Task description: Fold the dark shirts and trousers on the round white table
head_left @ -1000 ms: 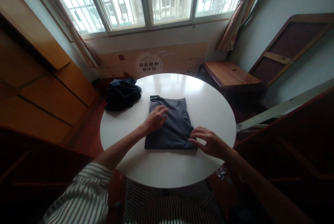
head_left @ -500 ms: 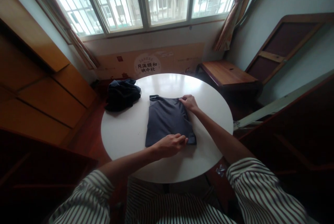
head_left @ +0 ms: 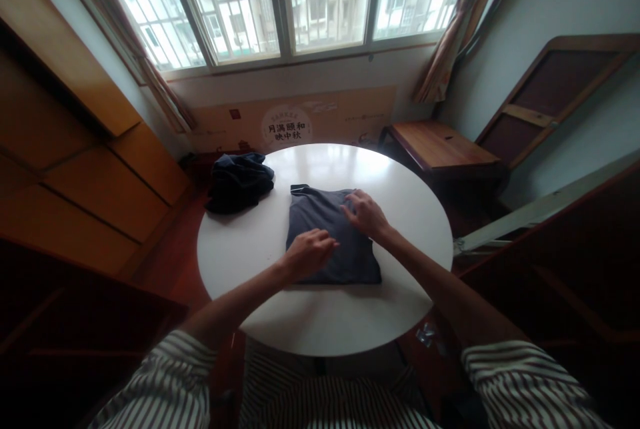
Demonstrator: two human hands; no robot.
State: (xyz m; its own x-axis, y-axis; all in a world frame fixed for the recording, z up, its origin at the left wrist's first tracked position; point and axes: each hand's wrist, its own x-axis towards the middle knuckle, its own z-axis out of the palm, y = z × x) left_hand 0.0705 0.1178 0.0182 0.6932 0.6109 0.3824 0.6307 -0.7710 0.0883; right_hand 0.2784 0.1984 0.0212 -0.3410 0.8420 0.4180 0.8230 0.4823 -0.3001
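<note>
Your left hand has slid from the near edge up onto the folded dark grey garment, and your right hand has come in from its far corner. Both lie flat, fingers apart, gripping nothing. At 10 o'clock a crumpled dark navy cloth sits on the round white counter.

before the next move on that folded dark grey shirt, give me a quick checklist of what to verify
1. Folded dark grey shirt lies flat on the round white table: ok.
2. Left hand rests on the shirt's near half: ok.
3. Right hand rests on its far right part: ok.
4. Crumpled dark blue garment lies apart from the shirt, at the table's left edge: ok.
5. Shirt well inside the table rim: ok.
6. Layers underneath smooth: cannot tell.
</note>
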